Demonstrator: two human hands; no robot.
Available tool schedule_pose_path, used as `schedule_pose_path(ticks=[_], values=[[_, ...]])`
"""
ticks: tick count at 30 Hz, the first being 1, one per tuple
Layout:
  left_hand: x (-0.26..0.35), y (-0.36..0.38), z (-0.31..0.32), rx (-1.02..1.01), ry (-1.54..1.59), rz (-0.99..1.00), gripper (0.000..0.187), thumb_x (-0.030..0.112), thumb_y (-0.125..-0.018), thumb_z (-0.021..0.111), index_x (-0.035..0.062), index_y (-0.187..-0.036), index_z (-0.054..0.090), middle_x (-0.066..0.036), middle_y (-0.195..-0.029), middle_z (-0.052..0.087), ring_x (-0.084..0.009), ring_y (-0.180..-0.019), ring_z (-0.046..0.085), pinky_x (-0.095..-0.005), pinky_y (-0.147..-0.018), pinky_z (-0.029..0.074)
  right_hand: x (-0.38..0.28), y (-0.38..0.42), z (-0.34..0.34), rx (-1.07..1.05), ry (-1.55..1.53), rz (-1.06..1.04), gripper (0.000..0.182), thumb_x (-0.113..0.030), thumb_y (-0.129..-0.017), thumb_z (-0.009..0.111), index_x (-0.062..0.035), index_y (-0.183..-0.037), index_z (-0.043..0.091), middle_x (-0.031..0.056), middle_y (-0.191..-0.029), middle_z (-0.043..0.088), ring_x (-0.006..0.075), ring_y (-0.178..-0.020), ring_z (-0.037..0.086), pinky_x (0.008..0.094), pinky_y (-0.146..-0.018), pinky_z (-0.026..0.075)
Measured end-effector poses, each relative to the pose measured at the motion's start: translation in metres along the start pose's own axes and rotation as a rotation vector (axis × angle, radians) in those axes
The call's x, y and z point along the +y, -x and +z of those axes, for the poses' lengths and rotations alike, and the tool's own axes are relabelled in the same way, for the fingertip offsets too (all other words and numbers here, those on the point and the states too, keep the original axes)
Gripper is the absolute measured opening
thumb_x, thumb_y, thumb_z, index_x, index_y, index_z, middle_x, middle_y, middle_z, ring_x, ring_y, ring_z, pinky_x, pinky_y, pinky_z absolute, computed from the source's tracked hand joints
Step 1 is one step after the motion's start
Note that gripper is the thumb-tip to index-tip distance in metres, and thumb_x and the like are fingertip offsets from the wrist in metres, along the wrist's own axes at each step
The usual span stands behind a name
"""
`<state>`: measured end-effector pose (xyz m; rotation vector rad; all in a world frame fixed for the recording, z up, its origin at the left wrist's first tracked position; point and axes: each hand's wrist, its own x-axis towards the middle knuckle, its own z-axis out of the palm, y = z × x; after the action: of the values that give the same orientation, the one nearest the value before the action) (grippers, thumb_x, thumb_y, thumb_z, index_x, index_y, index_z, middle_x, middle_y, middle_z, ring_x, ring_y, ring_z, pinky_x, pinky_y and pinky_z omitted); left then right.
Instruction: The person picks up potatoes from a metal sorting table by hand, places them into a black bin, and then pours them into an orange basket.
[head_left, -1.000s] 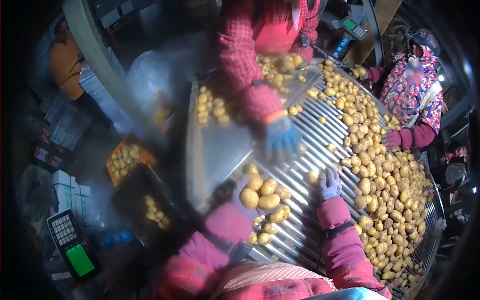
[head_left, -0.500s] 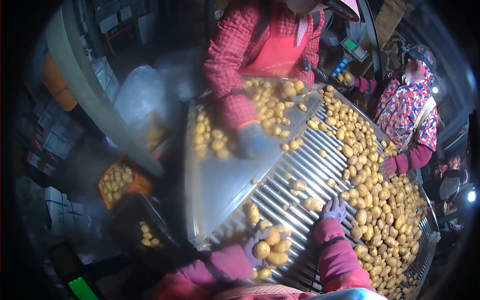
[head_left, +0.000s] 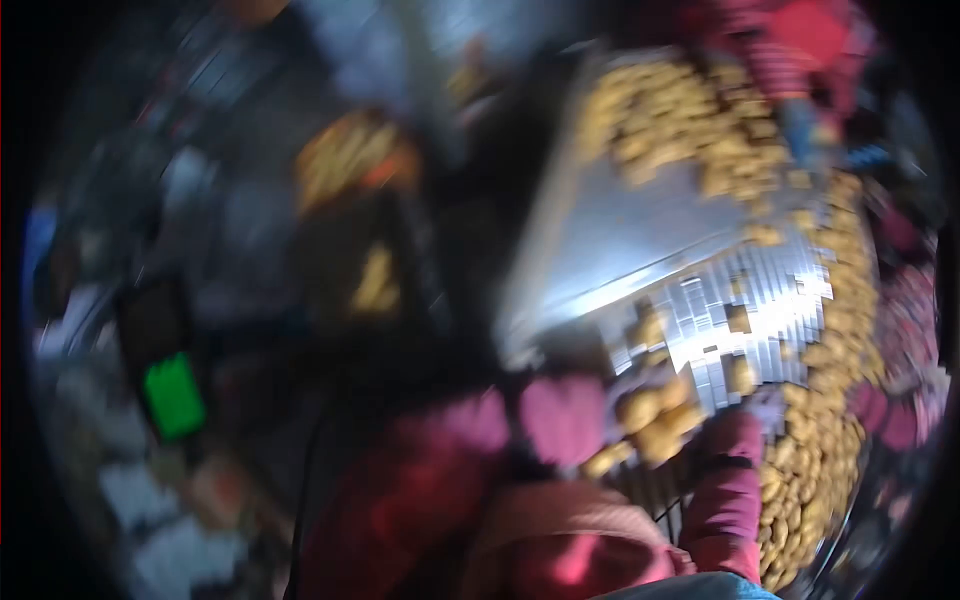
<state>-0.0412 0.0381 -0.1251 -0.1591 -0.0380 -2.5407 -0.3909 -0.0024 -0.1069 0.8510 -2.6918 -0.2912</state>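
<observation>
The view is heavily blurred. My left hand (head_left: 622,400), in a purple glove, is at the lower middle beside a small group of potatoes (head_left: 658,418) on the metal rollers (head_left: 705,335); its fingers are smeared. Further right, my right hand (head_left: 768,408), also gloved, is at the left edge of a long pile of potatoes (head_left: 815,450). Its fingers are too blurred to make out. A few loose potatoes lie on the rollers between and above my hands.
Beyond the rollers is a smooth metal plate (head_left: 640,225) with many potatoes at its far end. A co-worker in red (head_left: 800,50) stands there, another person (head_left: 910,330) at the right. An orange crate (head_left: 398,168) of potatoes and a green screen (head_left: 174,396) are on the left.
The camera has swung left, so the table appears further right and blurred. The co-worker's gloved hand has moved from over the plate to beside the potatoes at its far end.
</observation>
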Motion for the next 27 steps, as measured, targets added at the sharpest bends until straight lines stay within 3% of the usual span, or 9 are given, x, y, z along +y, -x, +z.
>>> schedule_pose_path(ticks=[2, 9, 10, 16, 17, 20, 22, 25, 27], values=[[0.128, 0.038, 0.182, -0.325, 0.246, -0.086, 0.022, 0.011, -0.084, 0.058, 0.0103, -0.104, 0.05, -0.004, -0.104, 0.048, -0.0122, -0.08, 0.05, -0.0234, -0.061, 0.045, 0.003, -0.009, 0.001, 0.006, 0.07, -0.208, 0.044, -0.051, -0.085, 0.041, -0.0331, -0.125, 0.049, 0.0087, -0.126, 0.047, 0.0332, -0.109, 0.048, 0.0485, -0.089, 0.04], [0.143, 0.125, 0.108, -0.47, -0.253, 0.586, 0.024, 0.028, -0.089, 0.054, 0.0076, -0.1, 0.05, -0.009, -0.104, 0.049, -0.0208, -0.078, 0.05, -0.0321, -0.064, 0.047, 0.021, -0.032, 0.037, 0.011, -0.386, -0.162, 0.047, -0.047, -0.086, 0.039, -0.0169, -0.12, 0.054, 0.0149, -0.13, 0.043, 0.0332, -0.119, 0.04, 0.045, -0.099, 0.032], [0.15, 0.171, 0.145, 0.207, -0.172, 0.64, 0.031, 0.042, -0.085, 0.056, 0.0105, -0.087, 0.055, -0.011, -0.092, 0.046, -0.0254, -0.079, 0.05, -0.0388, -0.059, 0.043, 0.019, -0.032, 0.034, 0.009, -0.375, -0.16, 0.047, -0.047, -0.086, 0.038, -0.0168, -0.119, 0.054, 0.0148, -0.13, 0.043, 0.0333, -0.119, 0.04, 0.0457, -0.099, 0.032], [0.228, 0.304, 0.057, 0.454, -0.23, 0.813, 0.024, 0.033, -0.082, 0.047, 0.0119, -0.093, 0.051, -0.014, -0.099, 0.054, -0.037, -0.09, 0.053, -0.0537, -0.071, 0.047, 0.004, -0.015, 0.006, -0.04, -0.174, -0.12, 0.048, -0.048, -0.086, 0.037, -0.0165, -0.118, 0.054, 0.0143, -0.13, 0.043, 0.0343, -0.119, 0.039, 0.05, -0.099, 0.03], [0.221, 0.279, 0.088, 1.282, -0.356, 1.01, 0.028, 0.03, -0.082, 0.051, 0.0117, -0.103, 0.049, -0.014, -0.1, 0.054, -0.0352, -0.099, 0.052, -0.0546, -0.082, 0.046, -0.003, -0.004, -0.009, -0.074, -0.063, -0.09, 0.049, -0.049, -0.085, 0.037, -0.0164, -0.118, 0.054, 0.0142, -0.13, 0.043, 0.0344, -0.12, 0.039, 0.0507, -0.099, 0.03], [0.246, 0.269, 0.09, 1.633, 0.114, 1.122, 0.033, 0.036, -0.084, 0.044, 0.0082, -0.1, 0.052, -0.015, -0.101, 0.051, -0.0331, -0.089, 0.051, -0.0576, -0.077, 0.04, -0.015, 0.009, -0.036, -0.085, -0.01, -0.055, 0.048, -0.05, -0.085, 0.036, -0.0173, -0.115, 0.055, 0.0132, -0.129, 0.045, 0.0361, -0.119, 0.039, 0.0587, -0.096, 0.028], [0.274, 0.305, 0.063, 0.299, -0.457, 0.506, 0.034, 0.026, -0.086, 0.045, 0.0055, -0.113, 0.049, -0.015, -0.106, 0.052, -0.0277, -0.097, 0.051, -0.0464, -0.086, 0.043, -0.024, 0.032, -0.056, 0.009, -0.191, -0.058, 0.04, -0.043, -0.084, 0.039, -0.0191, -0.108, 0.06, 0.0151, -0.119, 0.051, 0.0331, -0.111, 0.046, 0.0466, -0.094, 0.035], [0.288, 0.232, 0.106, 0.419, -0.551, 0.471, 0.045, 0.028, -0.094, 0.036, 0.004, -0.131, 0.033, -0.018, -0.129, 0.042, -0.0326, -0.113, 0.046, -0.0439, -0.096, 0.039, -0.016, 0.024, -0.025, 0.063, -0.338, -0.099, 0.039, -0.043, -0.084, 0.042, -0.0195, -0.11, 0.059, 0.0137, -0.123, 0.049, 0.0317, -0.116, 0.043, 0.043, -0.097, 0.033], [0.251, 0.129, 0.155, 0.725, -1.79, 0.116, 0.041, 0.016, -0.095, 0.029, -0.0025, -0.132, 0.028, -0.02, -0.127, 0.042, -0.0315, -0.111, 0.047, -0.0389, -0.096, 0.039, -0.019, 0.027, -0.033, 0.084, -0.341, -0.078, 0.039, -0.043, -0.085, 0.043, -0.0204, -0.113, 0.058, 0.014, -0.124, 0.049, 0.0316, -0.117, 0.042, 0.0404, -0.098, 0.034]])
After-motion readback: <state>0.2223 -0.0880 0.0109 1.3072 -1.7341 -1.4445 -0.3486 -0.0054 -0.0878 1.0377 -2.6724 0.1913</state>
